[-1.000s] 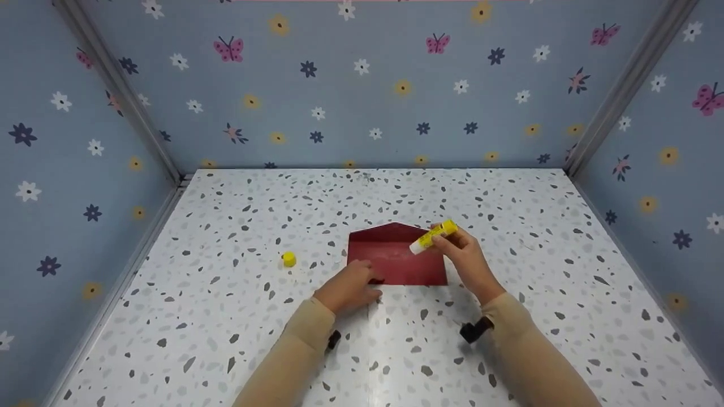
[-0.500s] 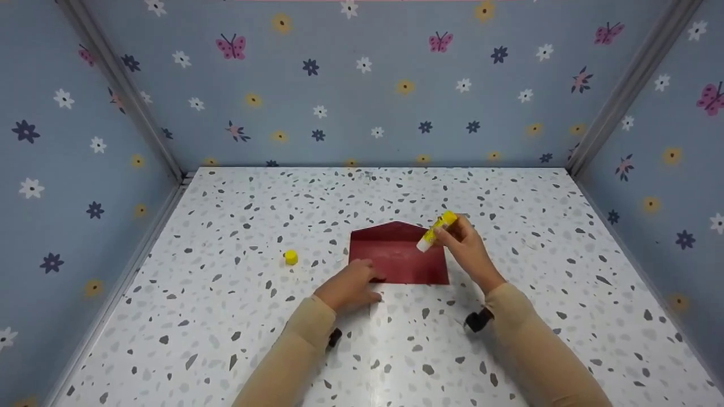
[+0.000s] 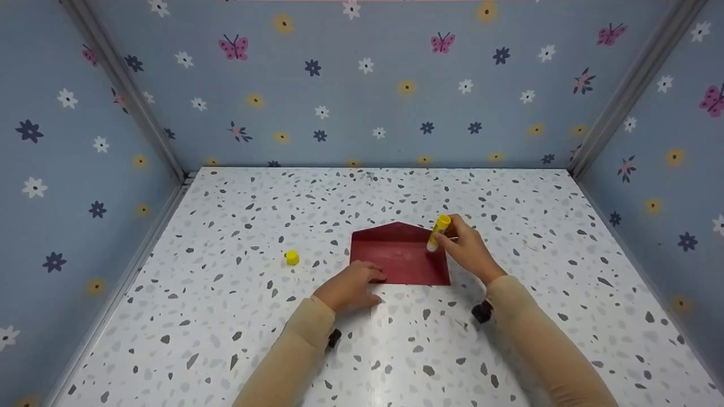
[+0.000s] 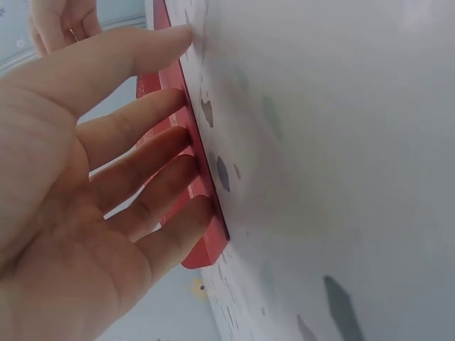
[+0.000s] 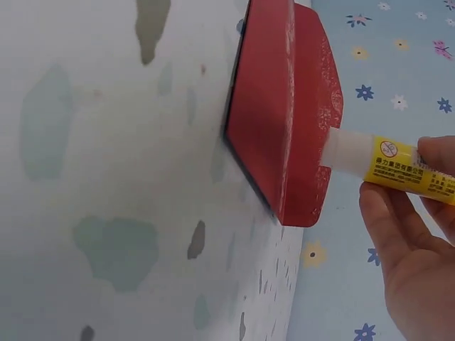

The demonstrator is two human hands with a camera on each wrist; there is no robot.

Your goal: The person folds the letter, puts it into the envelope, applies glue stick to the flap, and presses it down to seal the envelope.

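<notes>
A red envelope [image 3: 399,264] lies on the speckled table with its pointed flap [image 3: 387,233] raised on the far side. My left hand [image 3: 349,287] rests its fingertips on the envelope's near left part, fingers nearly straight in the left wrist view. Between thumb and fingers, my right hand [image 3: 472,251] pinches a yellow glue stick [image 3: 442,226], its white end down. In the right wrist view, the uncapped end of the glue stick [image 5: 398,165] is right at the flap [image 5: 314,92]. Left of the envelope sits the yellow cap [image 3: 292,258].
Blue panels [image 3: 339,113] with flowers and butterflies wall the table [image 3: 271,350] at the back and both sides. Metal corner posts [image 3: 613,90] stand where the panels meet. Black straps with small devices [image 3: 482,311] are on the wrists.
My right hand has moved slightly right and turned the glue stick from a slant to nearly upright, its end at the flap's right side. The left hand stays on the envelope.
</notes>
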